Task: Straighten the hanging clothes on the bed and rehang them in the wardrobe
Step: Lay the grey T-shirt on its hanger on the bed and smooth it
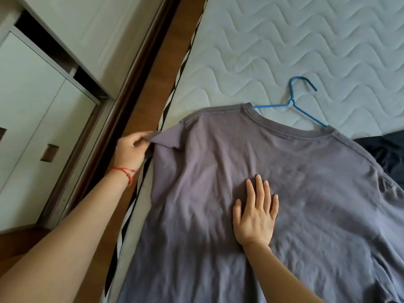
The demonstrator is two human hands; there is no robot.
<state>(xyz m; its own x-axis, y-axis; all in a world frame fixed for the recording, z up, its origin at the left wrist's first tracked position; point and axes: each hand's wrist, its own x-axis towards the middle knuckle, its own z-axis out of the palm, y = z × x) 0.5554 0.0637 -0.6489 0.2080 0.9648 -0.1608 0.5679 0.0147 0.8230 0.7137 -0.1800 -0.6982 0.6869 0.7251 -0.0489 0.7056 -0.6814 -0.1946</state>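
Observation:
A grey T-shirt [295, 171] lies spread out and wrinkled on the white quilted mattress [284, 51]. A blue hanger [294, 101] is inside it, with its hook and upper arms sticking out of the neck opening. My left hand [131, 147], with a red string at the wrist, pinches the edge of the shirt's left sleeve at the mattress's left side. My right hand [255, 211] rests flat on the middle of the shirt, fingers straight and spread.
A dark garment [389, 154] lies on the mattress at the right edge, partly under the shirt. A brown wooden bed frame [153, 79] runs along the mattress's left side. Pale wardrobe doors [32, 101] stand at the left.

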